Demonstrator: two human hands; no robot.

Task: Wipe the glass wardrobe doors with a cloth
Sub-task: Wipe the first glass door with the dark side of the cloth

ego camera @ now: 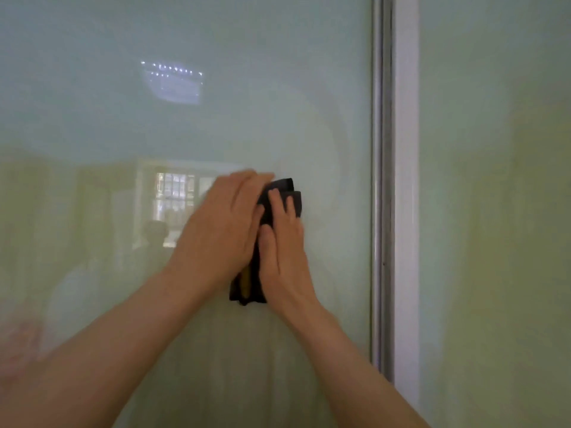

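A dark folded cloth (285, 193) lies flat against the left glass wardrobe door (154, 118), right of the pane's middle. My left hand (222, 227) presses on the cloth's left part with straight fingers pointing up and right. My right hand (282, 248) lies flat on the cloth's right part, fingers straight and pointing up. Only the cloth's top corner and its lower end (247, 288), with a yellowish strip, show between and below the hands.
A grey-and-white vertical frame (392, 180) separates this pane from a second glass door (494, 211) on the right. The glass is pale green and reflects a window, a ceiling light and a blurred figure.
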